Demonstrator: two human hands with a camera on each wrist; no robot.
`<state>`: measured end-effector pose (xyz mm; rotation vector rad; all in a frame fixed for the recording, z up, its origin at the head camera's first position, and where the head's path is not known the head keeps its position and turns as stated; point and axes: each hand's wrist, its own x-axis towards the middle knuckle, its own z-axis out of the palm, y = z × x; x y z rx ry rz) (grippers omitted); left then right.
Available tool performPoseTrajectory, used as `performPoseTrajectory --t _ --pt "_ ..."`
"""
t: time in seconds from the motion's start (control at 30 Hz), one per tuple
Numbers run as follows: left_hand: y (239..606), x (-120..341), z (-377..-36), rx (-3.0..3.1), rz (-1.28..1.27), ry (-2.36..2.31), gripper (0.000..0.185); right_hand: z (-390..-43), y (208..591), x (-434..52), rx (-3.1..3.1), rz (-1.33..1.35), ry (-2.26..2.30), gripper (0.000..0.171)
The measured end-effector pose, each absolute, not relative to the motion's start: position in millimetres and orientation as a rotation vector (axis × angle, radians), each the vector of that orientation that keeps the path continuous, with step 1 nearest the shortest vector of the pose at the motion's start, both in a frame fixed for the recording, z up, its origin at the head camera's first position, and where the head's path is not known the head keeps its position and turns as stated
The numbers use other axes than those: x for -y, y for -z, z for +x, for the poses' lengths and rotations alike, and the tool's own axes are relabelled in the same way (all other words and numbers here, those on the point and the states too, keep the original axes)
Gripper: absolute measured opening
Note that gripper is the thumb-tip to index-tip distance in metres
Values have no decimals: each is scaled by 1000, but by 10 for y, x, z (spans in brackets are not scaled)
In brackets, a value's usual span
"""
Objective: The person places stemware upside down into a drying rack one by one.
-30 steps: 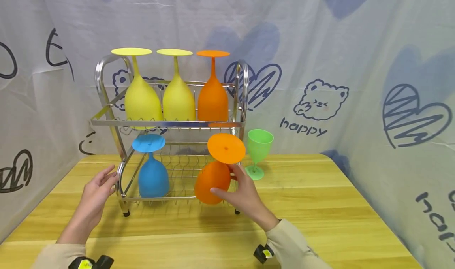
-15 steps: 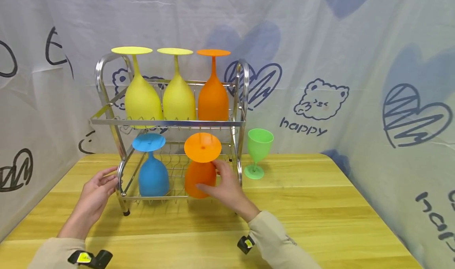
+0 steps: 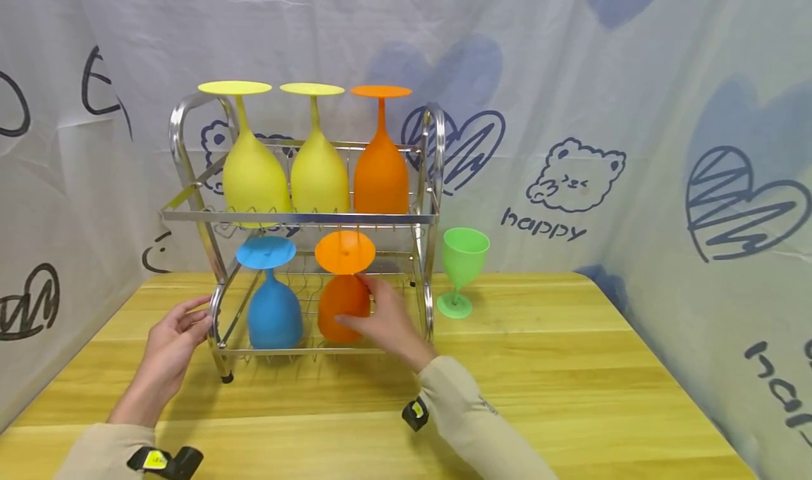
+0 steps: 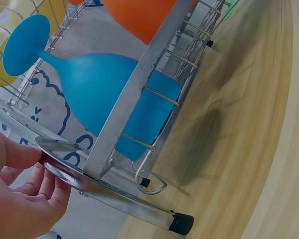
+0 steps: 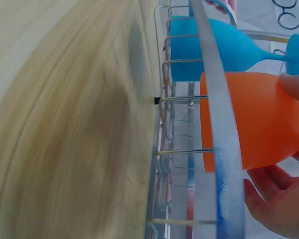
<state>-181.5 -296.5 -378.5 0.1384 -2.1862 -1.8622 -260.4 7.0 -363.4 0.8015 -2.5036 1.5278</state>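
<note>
My right hand grips the bowl of an upside-down orange goblet, thumb on the near side and fingers round the far side. The goblet stands within the lower tier of a two-tier metal rack, its rim behind the front rail in the right wrist view. Beside it on the left is an upside-down blue goblet on the same tier. My left hand pinches the rack's curved left front leg between thumb and fingers.
Two yellow goblets and another orange goblet stand upside down on the upper tier. A green goblet stands upright on the wooden table, right of the rack. Printed cloth hangs behind.
My right hand has carried the orange goblet left and inward, from the front right of the lower tier toward the blue goblet, and it is now more upright. The left hand stays at the leg.
</note>
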Motion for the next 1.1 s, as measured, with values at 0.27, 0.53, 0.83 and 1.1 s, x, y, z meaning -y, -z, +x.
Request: performPoseTrajectory --t 0.27,0.53,0.83,1.1 --pt "3794 2957 -1811 2175 139 1855 34 -2755 3683 100 2587 830 -1558 68" --pt "3781 2946 -1812 2153 133 1872 31 -2851 3728 188 2638 799 -1560 67" --pt "3793 2949 -1806 2110 124 1912 30 -2873 3731 248 2691 748 -1456 72" --pt "3803 2950 -1794 2120 124 1899 30 -2780 3645 217 2738 692 -1475 86"
